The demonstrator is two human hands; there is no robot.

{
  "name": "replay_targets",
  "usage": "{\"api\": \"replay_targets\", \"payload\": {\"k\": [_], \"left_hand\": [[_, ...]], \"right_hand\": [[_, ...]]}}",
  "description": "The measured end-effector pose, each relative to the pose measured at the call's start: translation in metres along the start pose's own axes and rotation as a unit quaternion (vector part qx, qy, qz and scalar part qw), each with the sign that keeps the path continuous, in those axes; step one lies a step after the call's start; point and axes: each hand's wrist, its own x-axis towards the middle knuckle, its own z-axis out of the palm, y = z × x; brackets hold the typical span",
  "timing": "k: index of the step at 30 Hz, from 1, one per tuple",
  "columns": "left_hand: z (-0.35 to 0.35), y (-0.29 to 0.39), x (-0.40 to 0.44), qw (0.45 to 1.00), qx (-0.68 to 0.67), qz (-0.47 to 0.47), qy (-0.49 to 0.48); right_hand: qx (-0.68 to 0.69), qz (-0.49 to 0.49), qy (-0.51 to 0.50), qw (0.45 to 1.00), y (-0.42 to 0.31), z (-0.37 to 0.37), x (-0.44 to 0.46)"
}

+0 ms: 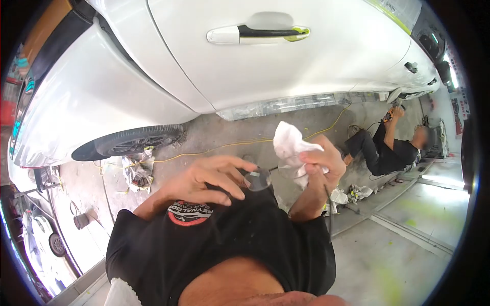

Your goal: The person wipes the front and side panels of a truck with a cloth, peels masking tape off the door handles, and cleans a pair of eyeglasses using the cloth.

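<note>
A pair of eyeglasses is held over my chest, one clear round lens showing and a thin dark temple arm hanging below my right hand. My right hand is closed on a crumpled white tissue, pinched around the other lens, which is mostly hidden. Beside the visible lens is my left hand, fingers loosely bent and spread apart. Its fingertips lie at the lens edge; whether they touch it I cannot tell.
Ahead stands a white car with a partly coloured door handle. A yellow cord crosses the floor. On the right, a person in dark clothes sits low, holding an orange tool near the car. Crumpled masking material lies by the wheel.
</note>
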Motion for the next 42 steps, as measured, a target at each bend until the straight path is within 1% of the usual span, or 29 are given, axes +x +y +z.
{"api": "replay_targets", "payload": {"k": [2,3,4,6,8,10,12,13,14,16,17,18,20,24,26,27,29,30,33,35,36,39,42], "left_hand": [[0.008,0.002,0.005,0.999,0.017,-0.019,-0.025],[0.011,0.011,0.011,0.995,0.092,-0.037,-0.023],[0.011,0.014,0.015,0.992,0.111,-0.054,-0.028],[0.014,0.017,0.019,0.984,0.148,-0.09,-0.039],[0.019,0.003,0.02,0.99,0.129,-0.045,-0.032],[0.026,0.001,0.034,0.996,0.091,-0.004,-0.008],[0.028,-0.005,0.047,0.998,0.055,0.042,-0.012],[0.028,-0.007,0.057,0.996,0.052,0.064,-0.017],[0.031,-0.007,0.072,0.993,0.044,0.108,-0.023],[0.038,-0.008,0.099,0.982,0.028,0.183,-0.035],[0.039,0.0,0.111,0.969,0.016,0.246,-0.036],[0.04,0.005,0.112,0.969,-0.005,0.239,-0.059],[0.042,0.012,0.118,0.963,-0.052,0.236,-0.119],[0.028,0.023,0.086,0.979,-0.123,0.082,-0.139],[0.017,0.01,0.077,0.977,-0.077,0.123,-0.155],[0.01,0.001,0.073,0.974,-0.055,0.145,-0.165],[0.005,-0.011,0.067,0.983,-0.01,0.143,-0.113],[0.003,-0.018,0.064,0.986,0.006,0.141,-0.087],[-0.008,-0.035,0.049,0.981,0.125,0.14,-0.057],[-0.012,-0.039,0.029,0.971,0.191,0.147,-0.009],[-0.012,-0.039,0.022,0.963,0.223,0.149,0.016],[-0.004,-0.011,0.023,0.935,0.254,0.212,0.128],[0.011,-0.009,0.038,0.894,0.218,0.336,0.202]], "right_hand": [[-0.019,-0.008,-0.077,0.997,-0.01,0.003,0.008],[-0.031,-0.007,-0.115,0.993,-0.018,0.005,0.01],[-0.053,-0.043,-0.167,0.984,-0.022,0.006,0.014],[-0.088,-0.107,-0.278,0.95,-0.036,0.008,0.025],[-0.12,-0.158,-0.397,0.896,-0.058,0.011,0.038],[-0.137,-0.189,-0.411,0.881,-0.069,0.011,0.046],[-0.167,-0.212,-0.443,0.855,-0.087,0.008,0.059],[-0.186,-0.237,-0.418,0.857,-0.099,0.011,0.061],[-0.247,-0.263,-0.402,0.842,-0.119,0.014,0.062],[-0.374,-0.241,-0.357,0.822,-0.161,0.02,0.047],[-0.409,-0.214,-0.353,0.814,-0.175,0.025,0.043],[-0.445,-0.187,-0.35,0.803,-0.188,0.03,0.039],[-0.465,-0.174,-0.383,0.779,-0.213,0.047,0.042],[-0.523,-0.134,-0.424,0.727,-0.247,0.065,0.04],[-0.42,-0.132,-0.524,0.729,-0.228,0.061,0.046],[-0.385,-0.184,-0.541,0.725,-0.212,0.063,0.048],[-0.315,-0.271,-0.574,0.705,-0.173,0.065,0.051],[-0.303,-0.301,-0.599,0.678,-0.158,0.07,0.056],[-0.239,-0.273,-0.628,0.689,-0.121,0.083,0.056],[-0.177,-0.261,-0.647,0.694,-0.096,0.087,0.053],[-0.169,-0.273,-0.634,0.704,-0.096,0.086,0.061],[-0.135,-0.292,-0.599,0.733,-0.108,0.081,0.084],[-0.097,-0.291,-0.583,0.752,-0.114,0.072,0.093]]}}
